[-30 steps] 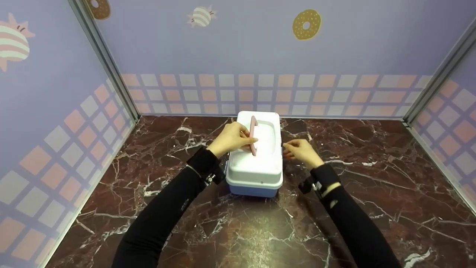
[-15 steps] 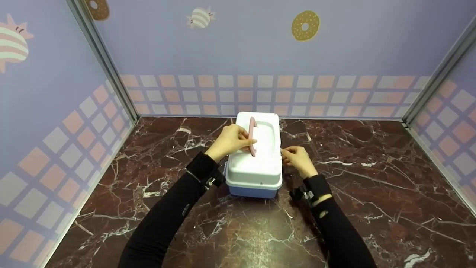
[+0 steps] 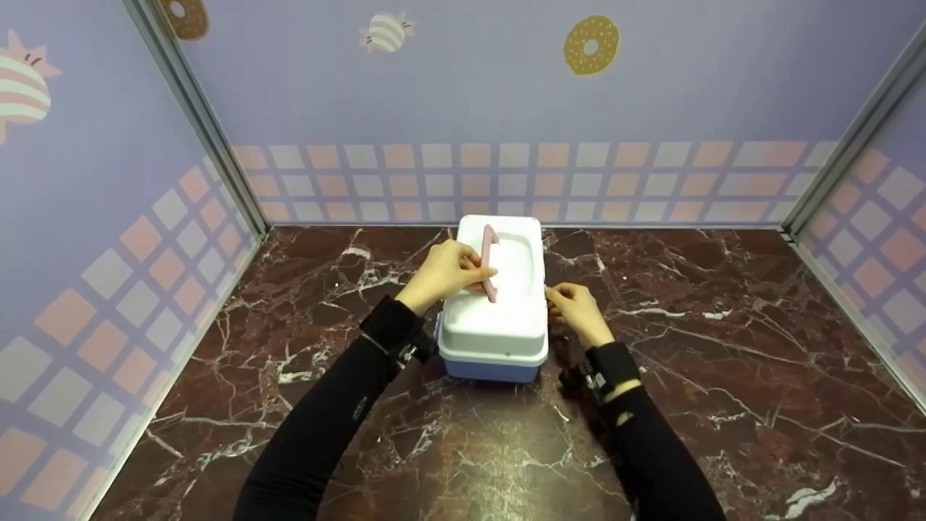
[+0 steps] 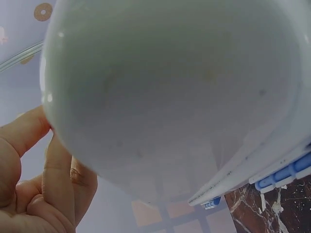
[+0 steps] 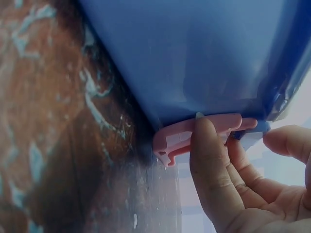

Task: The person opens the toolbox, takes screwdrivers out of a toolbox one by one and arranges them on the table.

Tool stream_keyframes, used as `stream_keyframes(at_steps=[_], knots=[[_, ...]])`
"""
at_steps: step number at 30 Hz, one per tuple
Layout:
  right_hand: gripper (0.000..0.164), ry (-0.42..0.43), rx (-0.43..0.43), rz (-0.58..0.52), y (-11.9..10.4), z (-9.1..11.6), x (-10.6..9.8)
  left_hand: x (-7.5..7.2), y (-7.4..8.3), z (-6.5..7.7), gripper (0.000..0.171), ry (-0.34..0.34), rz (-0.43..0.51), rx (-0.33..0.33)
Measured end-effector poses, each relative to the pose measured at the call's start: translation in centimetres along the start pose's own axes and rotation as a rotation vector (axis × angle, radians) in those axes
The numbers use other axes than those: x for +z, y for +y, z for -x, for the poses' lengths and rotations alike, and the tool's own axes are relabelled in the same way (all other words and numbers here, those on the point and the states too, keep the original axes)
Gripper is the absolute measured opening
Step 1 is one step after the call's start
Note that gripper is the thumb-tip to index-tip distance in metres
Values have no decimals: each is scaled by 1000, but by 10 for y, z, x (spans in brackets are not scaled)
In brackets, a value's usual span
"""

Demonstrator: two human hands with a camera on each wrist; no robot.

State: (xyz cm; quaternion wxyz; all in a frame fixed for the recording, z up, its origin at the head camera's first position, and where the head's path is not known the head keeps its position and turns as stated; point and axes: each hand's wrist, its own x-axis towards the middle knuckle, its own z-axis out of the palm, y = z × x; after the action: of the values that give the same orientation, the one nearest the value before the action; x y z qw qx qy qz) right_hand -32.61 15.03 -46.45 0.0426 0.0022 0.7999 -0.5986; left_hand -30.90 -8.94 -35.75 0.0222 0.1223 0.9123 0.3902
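Note:
A lidded storage box stands lengthwise on the table, with a white lid (image 3: pixel 499 322) over a blue base (image 3: pixel 492 371). My left hand (image 3: pixel 450 269) pinches the pink carry handle (image 3: pixel 486 250) on top of the lid. At the box's right side, my right hand (image 3: pixel 576 310) has its fingers on a pink latch (image 5: pixel 224 121), which shows in the right wrist view swung down against the blue wall. One fingertip lies on the latch's outer face, while the thumb is close to the box edge. The white lid fills most of the left wrist view and hides the handle there.
Blue hinge pieces (image 4: pixel 284 175) run along the box's left side. The table (image 3: pixel 723 405) is dark red marble with white veins. Purple panels with pink and white squares (image 3: pixel 477 181) enclose it at the back and on both sides.
My right hand has moved slightly left and nearer to me, closing onto the box's right side. My left hand keeps its hold on the handle, and the box stays in place.

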Motion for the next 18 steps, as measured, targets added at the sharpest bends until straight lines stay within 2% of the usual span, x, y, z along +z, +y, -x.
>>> stream_keyframes(at_steps=[4, 11, 18], knots=[[31, 3, -1, 8, -1, -1, -1, 0, 1, -2, 24, -11, 8, 3], [30, 0, -13, -15, 2, -2, -1, -2, 1, -4, 24, -15, -41, 28], [29, 11, -8, -6, 2, -2, 1, -8, 3, -4, 24, -39, -23, -4]])
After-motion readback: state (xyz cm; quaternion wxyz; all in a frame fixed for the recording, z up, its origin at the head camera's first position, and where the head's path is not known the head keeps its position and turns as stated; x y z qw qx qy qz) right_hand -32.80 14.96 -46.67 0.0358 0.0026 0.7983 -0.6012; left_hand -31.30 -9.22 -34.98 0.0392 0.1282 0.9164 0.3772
